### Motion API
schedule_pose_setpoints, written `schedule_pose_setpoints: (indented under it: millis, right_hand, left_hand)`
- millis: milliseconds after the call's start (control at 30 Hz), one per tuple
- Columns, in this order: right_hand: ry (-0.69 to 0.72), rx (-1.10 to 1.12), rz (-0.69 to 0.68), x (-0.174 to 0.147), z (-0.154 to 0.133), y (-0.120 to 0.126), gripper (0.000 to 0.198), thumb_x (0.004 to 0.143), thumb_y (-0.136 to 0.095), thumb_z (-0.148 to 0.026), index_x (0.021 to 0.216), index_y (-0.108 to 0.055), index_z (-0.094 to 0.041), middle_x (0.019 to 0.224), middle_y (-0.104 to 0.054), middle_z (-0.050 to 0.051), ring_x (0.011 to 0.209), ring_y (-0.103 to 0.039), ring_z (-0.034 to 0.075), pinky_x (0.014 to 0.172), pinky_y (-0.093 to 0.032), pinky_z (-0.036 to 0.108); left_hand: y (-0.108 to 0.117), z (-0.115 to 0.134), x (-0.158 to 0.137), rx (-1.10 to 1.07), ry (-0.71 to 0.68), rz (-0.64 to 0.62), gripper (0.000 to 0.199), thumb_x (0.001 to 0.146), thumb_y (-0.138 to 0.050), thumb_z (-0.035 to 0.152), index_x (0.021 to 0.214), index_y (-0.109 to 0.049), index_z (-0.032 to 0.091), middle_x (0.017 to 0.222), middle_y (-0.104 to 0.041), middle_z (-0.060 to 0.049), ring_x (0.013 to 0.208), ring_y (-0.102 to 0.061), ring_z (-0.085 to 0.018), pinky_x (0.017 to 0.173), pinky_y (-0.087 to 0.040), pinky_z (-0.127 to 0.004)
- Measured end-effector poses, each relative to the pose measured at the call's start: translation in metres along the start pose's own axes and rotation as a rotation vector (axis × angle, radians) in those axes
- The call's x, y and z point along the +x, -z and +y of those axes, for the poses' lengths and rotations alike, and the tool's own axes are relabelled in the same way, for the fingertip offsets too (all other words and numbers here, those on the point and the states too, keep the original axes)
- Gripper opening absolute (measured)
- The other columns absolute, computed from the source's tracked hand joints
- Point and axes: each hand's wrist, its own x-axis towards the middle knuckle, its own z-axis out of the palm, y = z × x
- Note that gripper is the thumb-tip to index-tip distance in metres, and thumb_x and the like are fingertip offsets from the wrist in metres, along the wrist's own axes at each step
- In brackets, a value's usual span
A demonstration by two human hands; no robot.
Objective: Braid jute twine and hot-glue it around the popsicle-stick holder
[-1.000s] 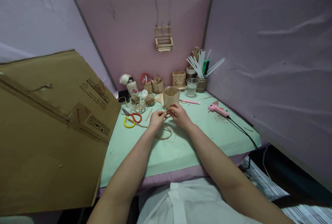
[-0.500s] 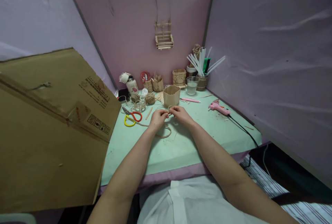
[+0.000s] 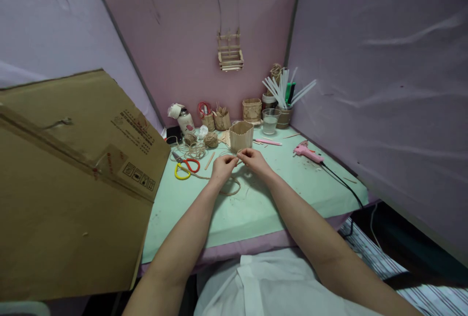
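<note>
My left hand (image 3: 223, 167) and my right hand (image 3: 253, 159) meet over the middle of the table, fingertips pinched close together on a length of jute twine. A loose loop of this twine (image 3: 234, 192) lies on the table beneath my hands and trails left toward the scissors. Just behind my fingers stands a small many-sided container made of wooden sticks (image 3: 240, 138), its top open. Scissors with red and yellow handles (image 3: 187, 166) rest left of my left hand, beside a single flat wooden stick (image 3: 209, 161). The exact hold at my fingertips is too small to make out.
A pink glue gun (image 3: 307, 152) with a black cord lies at the right. Behind are twine balls (image 3: 210, 140), a clear cup of liquid (image 3: 269, 122), white glue sticks (image 3: 280, 89) and a pink pen (image 3: 268, 142). A large cardboard sheet (image 3: 73, 184) leans at the left.
My fingertips have drawn slightly closer together on the twine. The small loop that stood above my fingers shows less now. The other things stay where they were.
</note>
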Motion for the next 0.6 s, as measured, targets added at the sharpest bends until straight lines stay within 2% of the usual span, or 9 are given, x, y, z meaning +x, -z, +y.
schedule_pose_setpoints:
  millis: [167, 367, 500, 600]
  right_hand:
    - [-0.033, 0.040, -0.040, -0.0018, -0.0022, -0.0007, 0.035, 0.068, -0.068, -0.053, 0.070, -0.059, -0.019, 0.060, -0.053, -0.003, 0.055, -0.042, 0.011, 0.051, -0.032, 0.024]
    - [-0.036, 0.067, -0.058, -0.0022, -0.0043, -0.0007, 0.033, 0.068, -0.068, -0.051, 0.068, -0.058, -0.019, 0.059, -0.051, -0.004, 0.053, -0.039, 0.009, 0.050, -0.029, 0.024]
    - [-0.031, 0.047, -0.053, -0.0013, -0.0041, -0.0006, 0.031, 0.067, -0.068, -0.048, 0.065, -0.059, -0.019, 0.055, -0.047, -0.005, 0.052, -0.037, 0.009, 0.050, -0.028, 0.024]
    - [-0.030, 0.039, -0.063, -0.0009, -0.0034, -0.0009, 0.029, 0.068, -0.066, -0.047, 0.065, -0.060, -0.019, 0.054, -0.047, -0.005, 0.052, -0.037, 0.009, 0.051, -0.029, 0.024]
  left_hand:
    - [0.0007, -0.0002, -0.0005, 0.025, -0.032, -0.012, 0.024, 0.074, -0.061, 0.037, 0.065, -0.070, 0.016, 0.062, -0.064, -0.003, 0.062, -0.054, -0.015, 0.060, -0.038, -0.027]
    - [-0.0004, -0.0020, 0.0000, 0.027, -0.005, -0.013, 0.023, 0.074, -0.059, 0.036, 0.067, -0.068, 0.016, 0.064, -0.064, -0.002, 0.064, -0.055, -0.015, 0.062, -0.039, -0.027]
    - [-0.0027, 0.0007, -0.0003, -0.048, 0.024, 0.044, 0.017, 0.070, -0.063, 0.032, 0.070, -0.067, 0.016, 0.067, -0.063, -0.001, 0.066, -0.054, -0.014, 0.065, -0.040, -0.026]
    - [-0.0035, 0.0038, -0.0012, -0.142, 0.101, 0.053, 0.013, 0.069, -0.063, 0.030, 0.070, -0.064, 0.016, 0.064, -0.059, 0.001, 0.063, -0.051, -0.012, 0.063, -0.040, -0.025]
